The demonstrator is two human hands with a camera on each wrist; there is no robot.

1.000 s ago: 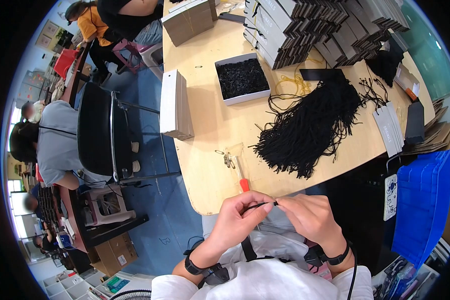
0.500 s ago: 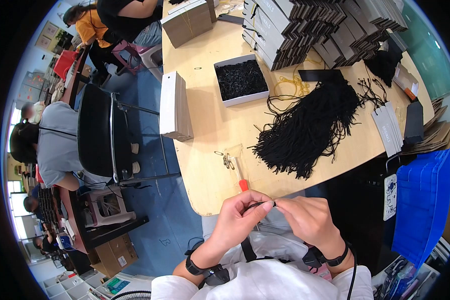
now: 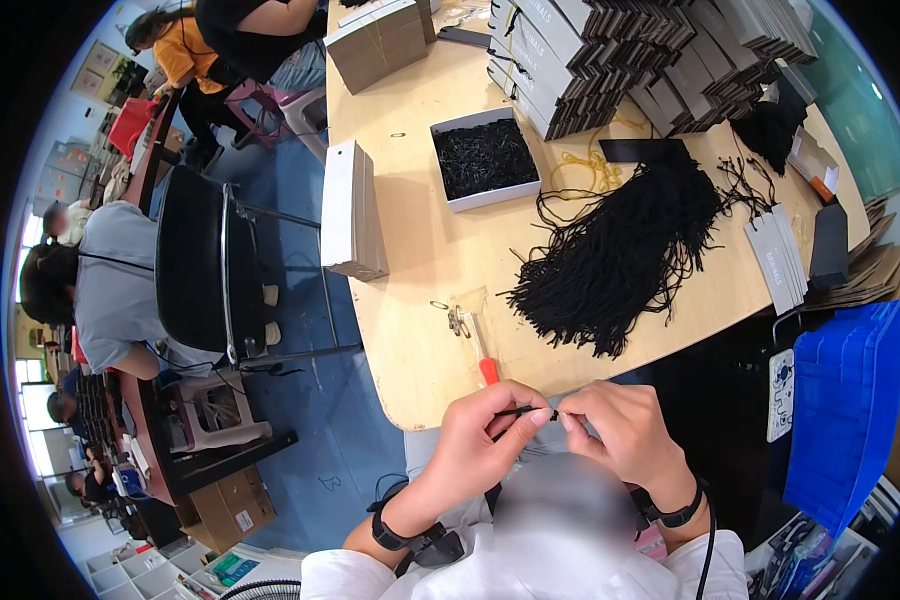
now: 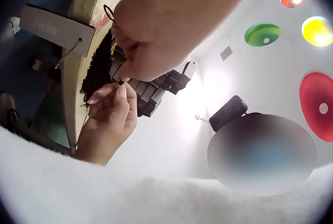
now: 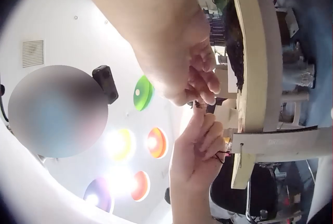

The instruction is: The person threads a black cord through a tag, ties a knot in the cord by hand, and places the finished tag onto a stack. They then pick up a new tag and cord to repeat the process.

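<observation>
My left hand [image 3: 480, 430] grips a thin black cord [image 3: 515, 411], which runs across its curled fingers to a small dark knot at the thumb tip. Just to the right, my right hand [image 3: 620, 432] pinches the cord's end with thumb and fingertips. In the right wrist view a loop of black cord [image 5: 222, 156] sticks out from the left hand's fingers. A grey printed tag [image 5: 281, 144] with a hole shows beside that loop, overlapping the table edge. The left wrist view also has the tag [image 4: 57, 29], close to the left hand.
On the table [image 3: 410, 340] lie a heap of black cords [image 3: 620, 255], a white box of small black pieces [image 3: 485, 160] and a red-handled tool [image 3: 487, 370]. Grey tags [image 3: 580, 60] are stacked behind. A blue crate [image 3: 845, 400] stands at right; people sit at left.
My right hand has shifted slightly right, away from the left fingertips, and its thumb now shows. The dark knot shows more plainly between the hands. The left hand stays nearly in place.
</observation>
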